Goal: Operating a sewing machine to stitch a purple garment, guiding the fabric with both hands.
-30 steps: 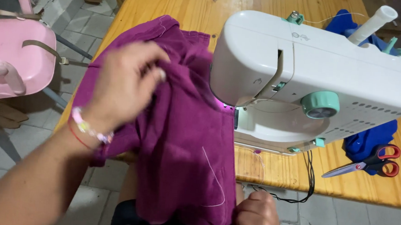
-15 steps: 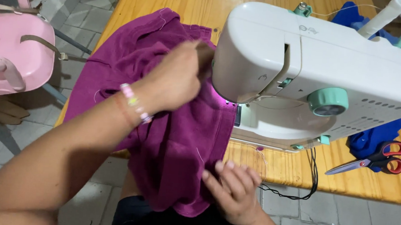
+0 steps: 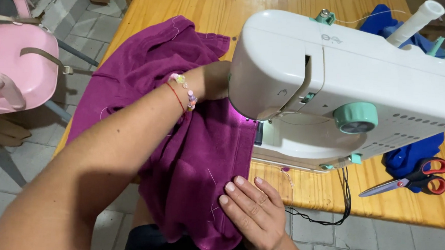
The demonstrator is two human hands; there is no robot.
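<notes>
Purple fabric [image 3: 200,154] lies draped over the near edge of the wooden bench [image 3: 199,5], bunched at about ten o'clock from the sewing machine [image 3: 348,81] and hanging down off the bench edge toward the person's lap at six o'clock. Its long axis runs roughly from twelve to six, with one straight folded edge passing right beside the machine's base, under the lit needle area.

The left hand [image 3: 216,81] reaches across the cloth toward the machine's head. Its wrist, with a beaded bracelet and red thread, shows plainly, but the fingers are hidden behind the white housing, so I cannot tell whether they pinch the cloth or lie flat on it. This hand is the nearer of the two to the needle.

The right hand [image 3: 250,214] rests at six o'clock from the needle, fingers together and laid flat on the lower stretch of fabric, pressing it down at the bench edge without gripping anything. A loose white thread lies on the cloth just beside its fingertips.

So the fabric sits between the two hands, one at its upper end by the needle, the other at its lower end.

At three o'clock on the bench lie red-handled scissors [image 3: 409,178] touching a heap of blue cloth [image 3: 411,152]. A black cable [image 3: 341,199] dangles from the machine's front. A pink chair [image 3: 9,71] stands on the tiled floor at nine o'clock.
</notes>
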